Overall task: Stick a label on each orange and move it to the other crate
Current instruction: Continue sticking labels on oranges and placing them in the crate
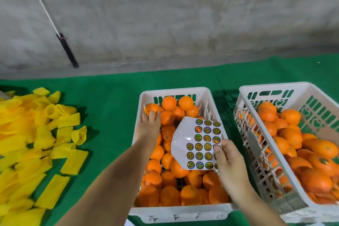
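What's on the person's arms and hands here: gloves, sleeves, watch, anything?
Nothing visible. The left hand and right hand are bare, no gloves, rings or tape. Both forearms are bare as far as the frame shows, with no sleeve edge, watch or wristband in view. Upper arms are out of frame.

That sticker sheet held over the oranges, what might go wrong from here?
The sticker sheet is already bent and pinched only at one edge by the right hand, so it could crease further. The left hand reaches an orange in the heaped crate; neighbouring fruit might roll.
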Action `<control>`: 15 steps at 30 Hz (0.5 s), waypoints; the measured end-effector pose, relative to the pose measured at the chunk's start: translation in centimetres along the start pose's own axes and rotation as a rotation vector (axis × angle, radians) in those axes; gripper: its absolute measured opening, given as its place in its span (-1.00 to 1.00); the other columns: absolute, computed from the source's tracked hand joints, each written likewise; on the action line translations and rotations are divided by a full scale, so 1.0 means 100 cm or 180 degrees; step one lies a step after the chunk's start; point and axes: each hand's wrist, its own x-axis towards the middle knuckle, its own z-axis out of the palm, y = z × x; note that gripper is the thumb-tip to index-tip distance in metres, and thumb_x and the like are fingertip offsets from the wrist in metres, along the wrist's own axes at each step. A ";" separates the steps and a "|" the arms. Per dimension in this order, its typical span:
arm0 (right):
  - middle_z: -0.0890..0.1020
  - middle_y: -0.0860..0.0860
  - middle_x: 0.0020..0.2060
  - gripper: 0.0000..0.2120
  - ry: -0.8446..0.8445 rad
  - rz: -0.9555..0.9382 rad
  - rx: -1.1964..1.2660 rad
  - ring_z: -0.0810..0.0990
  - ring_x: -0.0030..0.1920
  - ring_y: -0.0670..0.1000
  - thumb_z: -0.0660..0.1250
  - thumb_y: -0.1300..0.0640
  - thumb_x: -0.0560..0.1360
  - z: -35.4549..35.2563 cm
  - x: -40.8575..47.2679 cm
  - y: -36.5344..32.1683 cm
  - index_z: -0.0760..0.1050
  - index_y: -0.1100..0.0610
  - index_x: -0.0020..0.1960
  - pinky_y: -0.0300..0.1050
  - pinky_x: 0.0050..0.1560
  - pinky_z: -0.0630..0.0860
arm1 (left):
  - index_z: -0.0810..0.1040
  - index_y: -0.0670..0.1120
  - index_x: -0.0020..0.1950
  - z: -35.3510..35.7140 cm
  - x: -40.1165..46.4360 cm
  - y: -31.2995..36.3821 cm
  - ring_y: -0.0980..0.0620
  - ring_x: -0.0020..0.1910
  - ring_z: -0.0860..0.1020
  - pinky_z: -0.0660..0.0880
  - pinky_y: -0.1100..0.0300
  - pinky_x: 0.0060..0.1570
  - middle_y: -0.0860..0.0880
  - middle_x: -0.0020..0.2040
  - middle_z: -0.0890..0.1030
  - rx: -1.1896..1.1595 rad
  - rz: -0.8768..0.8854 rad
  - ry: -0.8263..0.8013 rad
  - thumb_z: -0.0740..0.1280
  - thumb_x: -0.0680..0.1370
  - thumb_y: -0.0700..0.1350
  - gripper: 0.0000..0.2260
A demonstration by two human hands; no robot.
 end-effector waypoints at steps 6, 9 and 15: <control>0.74 -0.07 -0.02 -0.82 0.0168 -0.0092 0.0313 0.72 -0.01 -0.05 0.23 0.28 0.70 -0.006 -0.003 -0.004 0.58 0.08 0.11 -0.12 -0.06 0.66 | 0.25 0.02 0.51 -0.013 -0.006 -0.011 -0.19 0.43 0.39 0.37 -0.05 0.44 -0.12 0.44 0.37 -0.0422 0.0164 0.0283 0.57 0.45 -0.06 -0.27; 0.74 -0.02 -0.01 -0.78 0.0440 -0.0124 0.0655 0.73 -0.01 0.00 0.24 0.26 0.70 -0.015 -0.006 -0.016 0.59 0.01 0.08 0.00 -0.04 0.65 | 0.38 0.13 0.52 -0.028 -0.042 -0.008 -0.16 0.41 0.44 0.45 -0.13 0.36 0.01 0.43 0.49 -0.2712 -0.0503 0.0376 0.52 0.41 0.23 -0.28; 0.75 0.04 0.05 -0.80 0.0588 -0.0199 0.1240 0.73 0.08 0.10 0.26 0.22 0.70 -0.033 -0.027 -0.046 0.61 0.00 0.12 0.10 0.05 0.65 | 0.42 0.22 0.54 -0.070 -0.170 0.008 0.08 0.43 0.55 0.39 0.16 0.40 0.06 0.48 0.57 -0.7852 -0.0334 -0.0729 0.44 0.35 0.55 -0.16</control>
